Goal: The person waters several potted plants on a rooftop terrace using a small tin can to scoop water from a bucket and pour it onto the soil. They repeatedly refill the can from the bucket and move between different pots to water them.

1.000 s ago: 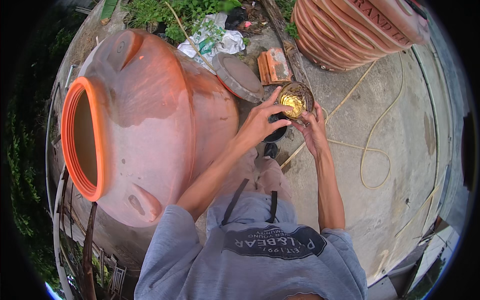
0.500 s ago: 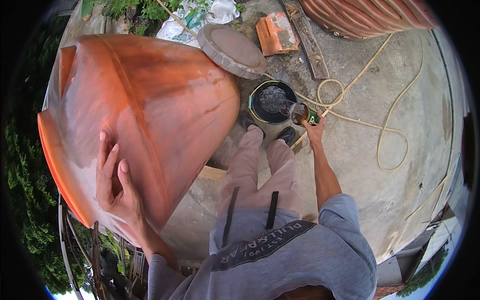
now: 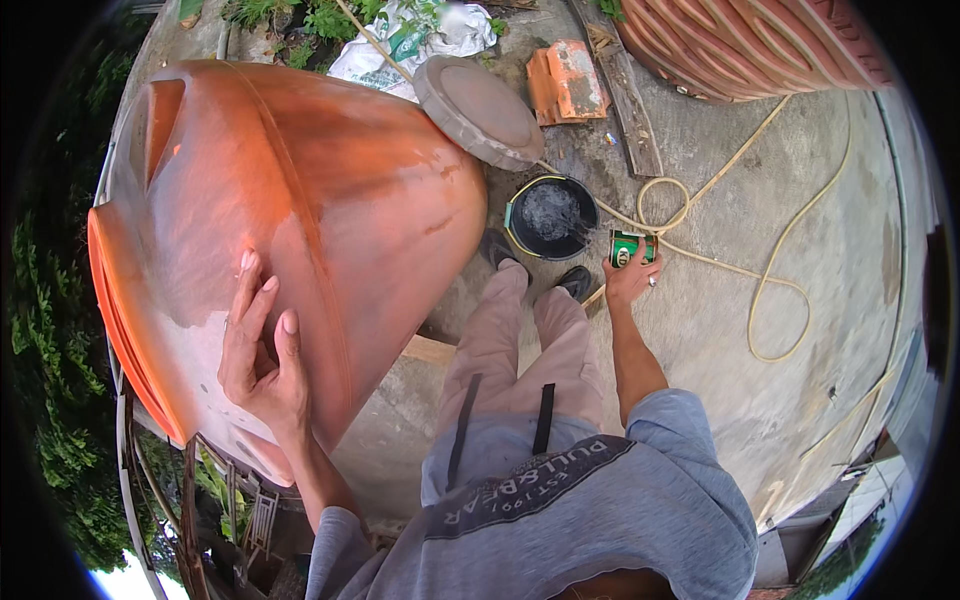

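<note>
An outdoor concrete floor (image 3: 820, 400) carries one orange jar (image 3: 300, 220), one black bucket (image 3: 550, 218), one yellow hose (image 3: 770, 290). The left hand (image 3: 262, 350) rests on the jar, fingers spread; the right hand (image 3: 630, 280), fingers wrapped, holds one green can (image 3: 628, 247) beside the bucket.

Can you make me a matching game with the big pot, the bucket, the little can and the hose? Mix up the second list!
Things:
1. big orange jar
2. black bucket
3. green can
4. yellow hose

Clues:
A. lies in loops on the concrete
B. held in the right hand
C. lies tipped on its side, left hand flat on it
D. stands by the person's feet, something dark inside

Pairs: 1-C, 2-D, 3-B, 4-A
</note>
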The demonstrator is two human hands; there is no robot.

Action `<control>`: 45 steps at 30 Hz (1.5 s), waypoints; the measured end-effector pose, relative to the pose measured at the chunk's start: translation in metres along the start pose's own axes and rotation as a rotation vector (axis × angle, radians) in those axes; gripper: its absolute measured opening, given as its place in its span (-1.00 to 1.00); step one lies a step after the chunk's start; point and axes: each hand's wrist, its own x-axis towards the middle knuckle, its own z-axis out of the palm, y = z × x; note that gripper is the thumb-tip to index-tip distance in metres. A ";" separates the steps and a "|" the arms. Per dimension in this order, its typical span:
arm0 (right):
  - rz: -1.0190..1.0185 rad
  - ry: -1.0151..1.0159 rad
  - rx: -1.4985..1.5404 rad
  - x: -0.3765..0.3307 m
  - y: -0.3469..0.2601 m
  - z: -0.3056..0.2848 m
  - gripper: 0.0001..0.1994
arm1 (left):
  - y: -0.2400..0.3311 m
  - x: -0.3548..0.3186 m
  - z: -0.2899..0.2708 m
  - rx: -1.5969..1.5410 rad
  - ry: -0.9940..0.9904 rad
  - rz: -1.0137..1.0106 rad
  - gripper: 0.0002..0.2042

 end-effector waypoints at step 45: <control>-1.274 -0.817 1.742 -0.323 -0.468 -0.314 -0.65 | -0.241 0.025 -0.295 0.156 0.002 -0.616 -0.69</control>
